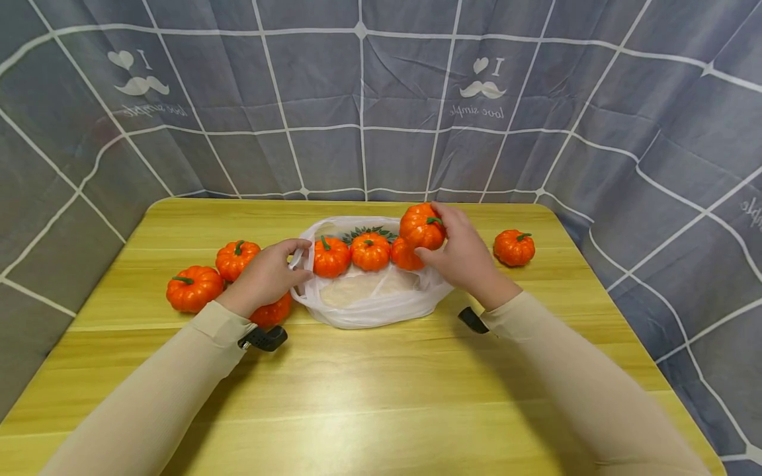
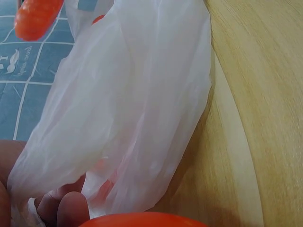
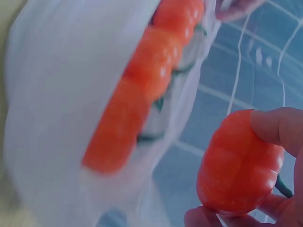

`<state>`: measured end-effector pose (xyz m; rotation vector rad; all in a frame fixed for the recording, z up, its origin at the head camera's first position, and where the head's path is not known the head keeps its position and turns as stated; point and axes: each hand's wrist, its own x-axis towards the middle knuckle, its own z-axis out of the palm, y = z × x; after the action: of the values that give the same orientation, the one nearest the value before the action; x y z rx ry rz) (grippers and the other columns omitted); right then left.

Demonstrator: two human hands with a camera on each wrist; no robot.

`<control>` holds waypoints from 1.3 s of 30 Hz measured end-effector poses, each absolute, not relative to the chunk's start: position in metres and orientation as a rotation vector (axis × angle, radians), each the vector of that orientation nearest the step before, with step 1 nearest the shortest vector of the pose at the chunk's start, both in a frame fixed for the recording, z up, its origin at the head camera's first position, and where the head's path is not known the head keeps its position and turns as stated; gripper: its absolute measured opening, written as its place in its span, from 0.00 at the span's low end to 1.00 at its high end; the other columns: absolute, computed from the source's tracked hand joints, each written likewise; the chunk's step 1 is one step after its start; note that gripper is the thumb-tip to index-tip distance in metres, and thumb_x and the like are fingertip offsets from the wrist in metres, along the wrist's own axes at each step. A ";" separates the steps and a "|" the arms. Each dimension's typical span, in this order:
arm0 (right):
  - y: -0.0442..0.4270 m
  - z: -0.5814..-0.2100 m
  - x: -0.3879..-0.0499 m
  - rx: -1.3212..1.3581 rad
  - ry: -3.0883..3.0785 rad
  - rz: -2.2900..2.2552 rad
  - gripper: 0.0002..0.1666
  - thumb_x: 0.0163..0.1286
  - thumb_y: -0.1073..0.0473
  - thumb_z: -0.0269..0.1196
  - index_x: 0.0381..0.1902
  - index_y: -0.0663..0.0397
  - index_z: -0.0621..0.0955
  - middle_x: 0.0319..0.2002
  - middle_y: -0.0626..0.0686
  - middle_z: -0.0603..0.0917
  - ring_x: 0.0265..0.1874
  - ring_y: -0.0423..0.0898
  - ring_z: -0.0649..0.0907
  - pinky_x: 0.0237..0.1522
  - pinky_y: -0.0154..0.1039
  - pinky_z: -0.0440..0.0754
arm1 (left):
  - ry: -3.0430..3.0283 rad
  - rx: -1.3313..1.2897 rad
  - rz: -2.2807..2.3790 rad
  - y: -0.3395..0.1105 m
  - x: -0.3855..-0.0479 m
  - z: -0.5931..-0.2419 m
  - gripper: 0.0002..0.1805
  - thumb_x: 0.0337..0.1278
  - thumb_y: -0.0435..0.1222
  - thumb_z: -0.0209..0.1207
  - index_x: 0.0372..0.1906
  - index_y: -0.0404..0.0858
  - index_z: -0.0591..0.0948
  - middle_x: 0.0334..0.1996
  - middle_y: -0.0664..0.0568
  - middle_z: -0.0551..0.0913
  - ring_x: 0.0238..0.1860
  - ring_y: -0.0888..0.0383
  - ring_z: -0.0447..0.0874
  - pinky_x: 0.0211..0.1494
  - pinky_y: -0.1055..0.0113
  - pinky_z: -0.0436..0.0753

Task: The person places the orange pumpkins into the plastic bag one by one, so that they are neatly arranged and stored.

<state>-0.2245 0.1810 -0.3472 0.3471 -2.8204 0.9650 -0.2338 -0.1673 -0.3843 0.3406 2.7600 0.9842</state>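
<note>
Three orange pumpkins (image 1: 370, 252) show in a row inside the mouth of a white plastic bag (image 1: 369, 317) at the middle of the frame, and a further pumpkin (image 1: 419, 228) hangs over the right end of that mouth. The right hand (image 1: 467, 261) carries it, thumb on one side and fingers on the other, pinching it by its flanks. The left hand (image 1: 269, 274) pinches the bag's left edge, thumb and fingers curled about the plastic.

Holding that edge up and outward seems wise, since the thin film could sag over the opening. The pumpkin is best lowered close to the row before the fingers part; a drop might jostle the others or drag the far rim inward. Its smooth, rounded skin may slip, so an even pinch looks safer than a fingertip hold. The right end of the bag has no hand on it and could fold under the load.

At the left of the frame, pumpkins (image 1: 195, 289) sit on the wooden table (image 1: 381, 410), one partly hidden by the left forearm; a lone pumpkin (image 1: 514, 248) stands at the right.

As for writing, the grey curtain (image 1: 321, 79) bears an "I", a heart, a moustache and "love simple", lettered in mirror image at upper left and upper right. No brand can be read on the bag or on the black wristband (image 1: 263, 338).
</note>
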 end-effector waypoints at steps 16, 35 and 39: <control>0.096 -0.380 -0.224 0.656 -2.977 0.830 0.50 0.64 0.55 0.76 0.80 0.50 0.66 0.77 0.56 0.69 0.74 0.57 0.73 0.77 0.53 0.70 | 2.765 0.353 0.999 -0.167 -0.233 -0.386 0.35 0.69 0.40 0.66 0.77 0.38 0.71 0.68 0.38 0.79 0.31 0.52 0.81 0.40 0.63 0.81; 0.087 -0.397 -0.219 0.861 -3.159 0.689 0.50 0.66 0.52 0.76 0.80 0.49 0.66 0.77 0.53 0.70 0.77 0.51 0.71 0.79 0.48 0.68 | 2.806 0.365 0.953 -0.166 -0.234 -0.385 0.34 0.70 0.39 0.66 0.77 0.37 0.71 0.71 0.37 0.77 0.50 0.45 0.81 0.52 0.55 0.81; 0.086 -0.398 -0.218 0.922 -3.186 0.638 0.49 0.67 0.52 0.75 0.80 0.51 0.66 0.77 0.54 0.71 0.76 0.52 0.72 0.79 0.48 0.68 | 2.801 0.363 0.968 -0.167 -0.233 -0.386 0.34 0.69 0.39 0.66 0.77 0.37 0.71 0.71 0.37 0.77 0.50 0.45 0.81 0.51 0.57 0.82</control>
<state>-0.2183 0.0855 -0.3984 0.9216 -3.1858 0.6378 -0.2334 -0.1668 -0.3858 0.3626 2.8008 0.9676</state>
